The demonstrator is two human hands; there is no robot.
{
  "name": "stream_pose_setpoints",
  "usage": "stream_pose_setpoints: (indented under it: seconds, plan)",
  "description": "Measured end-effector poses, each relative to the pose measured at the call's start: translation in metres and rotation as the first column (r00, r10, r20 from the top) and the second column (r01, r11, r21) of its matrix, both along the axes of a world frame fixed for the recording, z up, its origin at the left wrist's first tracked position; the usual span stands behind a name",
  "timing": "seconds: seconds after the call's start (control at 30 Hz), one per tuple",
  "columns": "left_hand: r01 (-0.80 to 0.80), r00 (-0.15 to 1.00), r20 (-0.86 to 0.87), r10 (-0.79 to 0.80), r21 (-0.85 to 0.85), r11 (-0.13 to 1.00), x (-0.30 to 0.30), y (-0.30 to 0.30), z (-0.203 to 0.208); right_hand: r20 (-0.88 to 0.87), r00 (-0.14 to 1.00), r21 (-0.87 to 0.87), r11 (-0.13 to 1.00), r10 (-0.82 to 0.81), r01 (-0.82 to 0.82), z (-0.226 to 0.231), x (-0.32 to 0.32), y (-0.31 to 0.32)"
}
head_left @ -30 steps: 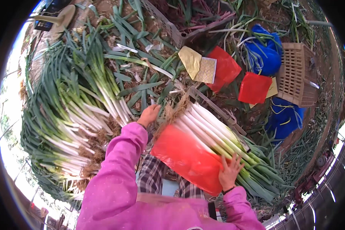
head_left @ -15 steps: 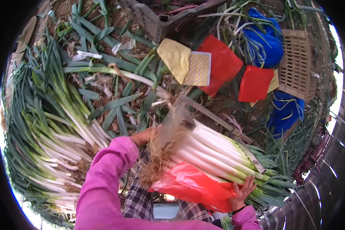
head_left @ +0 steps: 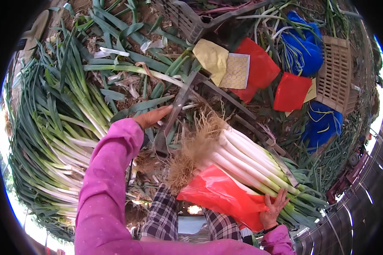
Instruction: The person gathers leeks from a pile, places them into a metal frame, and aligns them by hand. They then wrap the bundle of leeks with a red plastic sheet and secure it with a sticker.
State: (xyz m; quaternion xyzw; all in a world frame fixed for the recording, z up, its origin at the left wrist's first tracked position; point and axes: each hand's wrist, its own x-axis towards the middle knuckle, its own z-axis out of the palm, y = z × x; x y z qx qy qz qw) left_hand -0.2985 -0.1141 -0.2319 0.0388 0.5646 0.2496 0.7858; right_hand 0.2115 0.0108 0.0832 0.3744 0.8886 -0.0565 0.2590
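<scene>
A thick bundle of long green onions point(head_left: 247, 157) lies slanted in a metal frame point(head_left: 230, 100), roots to the left and green leaves to the right. My left hand point(head_left: 155, 117) is at the frame's flat metal end bar point(head_left: 174, 114), fingers closed at its edge and partly hidden behind it. That bar stands apart from the shaggy roots point(head_left: 195, 148). A red plastic bag point(head_left: 225, 195) covers the near side of the bundle. My right hand point(head_left: 274, 208) rests with spread fingers on the bag's right end and the lower leaves.
A big heap of green onions point(head_left: 51, 148) lies at the left. Beyond the frame are a dark crate point(head_left: 191, 21), a yellow sheet point(head_left: 210, 59), red bags point(head_left: 291, 91), blue bags point(head_left: 304, 46) and a tan plastic basket point(head_left: 334, 72). Leaf scraps litter the ground.
My left hand and the metal end bar have moved left and away from me, off the root ends. My right hand stays on the bag and leaves. The view has shifted slightly.
</scene>
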Motion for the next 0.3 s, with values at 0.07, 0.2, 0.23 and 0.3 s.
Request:
stream_pose_setpoints:
  seconds: [0.07,0.2,0.23,0.3]
  plan:
    - [-0.032,0.998,0.052,0.033,-0.020,0.999,-0.005,-0.010,0.011,0.073,0.997,-0.081,0.997,-0.001,0.007,0.011,-0.018,0.001]
    - [-0.117,0.974,-0.192,0.121,0.033,0.993,-0.021,-0.020,0.073,-0.173,0.984,-0.230,0.970,0.038,-0.077,0.052,-0.084,0.013]
    - [-0.004,0.874,-0.465,0.141,0.284,0.959,-0.024,-0.018,0.100,-0.152,0.988,-0.241,0.968,0.033,-0.070,0.064,-0.089,0.016]
    - [-0.007,0.758,-0.531,0.379,0.574,0.819,-0.002,-0.004,0.200,-0.176,0.982,-0.459,0.877,0.071,-0.146,0.074,-0.084,0.023]
